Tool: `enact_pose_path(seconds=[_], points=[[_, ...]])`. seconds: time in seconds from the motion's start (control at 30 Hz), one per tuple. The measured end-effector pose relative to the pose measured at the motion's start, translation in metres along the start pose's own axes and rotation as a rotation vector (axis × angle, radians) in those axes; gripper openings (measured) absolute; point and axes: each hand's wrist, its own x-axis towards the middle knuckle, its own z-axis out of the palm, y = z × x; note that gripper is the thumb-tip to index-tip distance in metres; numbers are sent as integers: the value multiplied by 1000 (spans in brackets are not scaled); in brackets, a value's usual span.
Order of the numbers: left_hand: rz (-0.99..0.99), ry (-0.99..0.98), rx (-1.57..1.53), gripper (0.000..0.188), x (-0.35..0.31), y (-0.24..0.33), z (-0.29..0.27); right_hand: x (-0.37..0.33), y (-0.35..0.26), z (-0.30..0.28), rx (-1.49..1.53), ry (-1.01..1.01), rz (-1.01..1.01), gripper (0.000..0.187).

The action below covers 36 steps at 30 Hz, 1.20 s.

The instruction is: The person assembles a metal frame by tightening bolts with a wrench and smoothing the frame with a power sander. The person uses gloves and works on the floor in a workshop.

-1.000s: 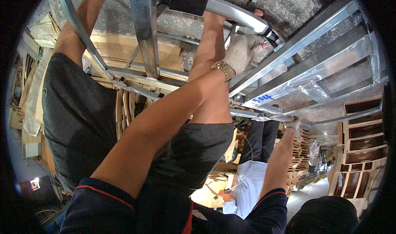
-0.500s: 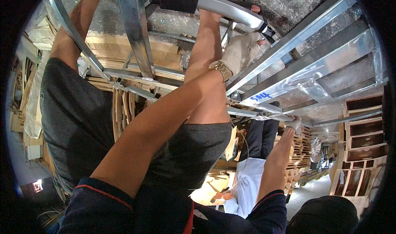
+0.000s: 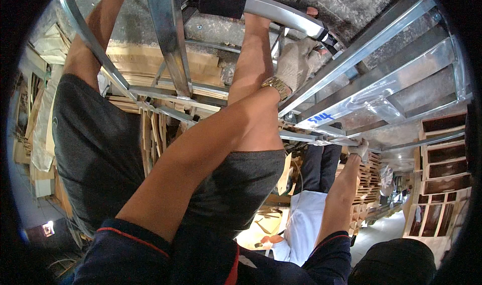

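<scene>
Both gloved hands' grips seem hidden.

Both grips wear grey knit gloves, a gold wristwatch (image 3: pixel 275 87), and navy red-trimmed short sleeves (image 3: pixel 130 250).

The long grey tool (image 3: pixel 281 11) overhead shifted slightly leftward (barely).
</scene>
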Motion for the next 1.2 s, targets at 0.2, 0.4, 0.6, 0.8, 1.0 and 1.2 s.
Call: enact_pose_path(seconds=[0.2,0.4,0.6,0.8,1.0,1.2], points=[[-234,-195,-193,26,3,16,-11,-134,44,48,-237,417,-525,60],[-228,-283,-54,24,2,27,-22,-416,83,166,-564,-58,-1406,39],[-187,-362,100,25,22,-3,-31,-443,108,252,-398,-310,-684,20],[-300,-330,-243,23,26,-1,-37,-431,96,266,-386,-98,-990,17],[-304,-395,-48,13,26,39,-41,-374,123,284,-327,-476,-307,38],[-525,-300,1,14,22,44,-39,-317,140,309,-109,-829,-185,30]])
